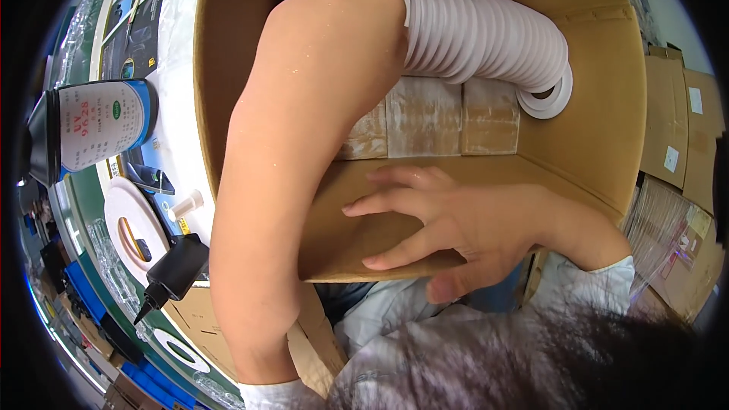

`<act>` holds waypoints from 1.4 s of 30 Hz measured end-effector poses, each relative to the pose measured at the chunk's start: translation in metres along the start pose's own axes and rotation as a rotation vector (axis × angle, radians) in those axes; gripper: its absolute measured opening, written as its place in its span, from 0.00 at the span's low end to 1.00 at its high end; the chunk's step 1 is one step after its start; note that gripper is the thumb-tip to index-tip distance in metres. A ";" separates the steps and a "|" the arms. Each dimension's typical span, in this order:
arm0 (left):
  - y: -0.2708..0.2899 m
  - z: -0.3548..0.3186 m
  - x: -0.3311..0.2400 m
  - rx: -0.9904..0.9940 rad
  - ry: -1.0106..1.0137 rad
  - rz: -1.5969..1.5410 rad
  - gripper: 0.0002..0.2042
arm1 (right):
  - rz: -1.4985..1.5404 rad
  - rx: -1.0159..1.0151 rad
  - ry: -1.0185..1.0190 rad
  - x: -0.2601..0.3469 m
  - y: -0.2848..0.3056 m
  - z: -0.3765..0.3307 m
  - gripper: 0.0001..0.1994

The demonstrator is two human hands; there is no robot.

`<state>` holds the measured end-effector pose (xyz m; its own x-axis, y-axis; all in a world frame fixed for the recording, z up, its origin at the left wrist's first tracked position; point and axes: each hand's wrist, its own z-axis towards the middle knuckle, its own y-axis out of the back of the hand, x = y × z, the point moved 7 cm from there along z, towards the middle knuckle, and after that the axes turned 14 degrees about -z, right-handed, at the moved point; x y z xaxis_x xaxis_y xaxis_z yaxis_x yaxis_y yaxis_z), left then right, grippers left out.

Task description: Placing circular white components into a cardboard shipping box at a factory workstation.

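Head view: white rings (486,30) in curved row along far side inside cardboard box (581,159). Left hand (345,15) at row's left end; fingers hidden, grip cannot be told. Right hand (471,220) empty, fingers spread wide, over box's near side. Risk, judged: sideways push from left hand could slump row, right end already bending down. Rings smooth, thin, flat; box matte brown; taped cartons (424,125) beneath rings blocky, whitish-scuffed.
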<state>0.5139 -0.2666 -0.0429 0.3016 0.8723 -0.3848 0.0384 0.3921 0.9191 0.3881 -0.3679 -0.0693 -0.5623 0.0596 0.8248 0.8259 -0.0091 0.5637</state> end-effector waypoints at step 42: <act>-0.004 0.001 0.018 0.119 0.148 -0.089 0.11 | 1.330 -0.109 -0.098 -0.030 0.014 -0.013 0.51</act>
<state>0.5204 -0.2528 -0.0529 0.1489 0.8725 -0.4655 0.1737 0.4403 0.8809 0.4160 -0.3824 -0.0858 0.6701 0.0137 0.7421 0.7298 -0.1946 -0.6554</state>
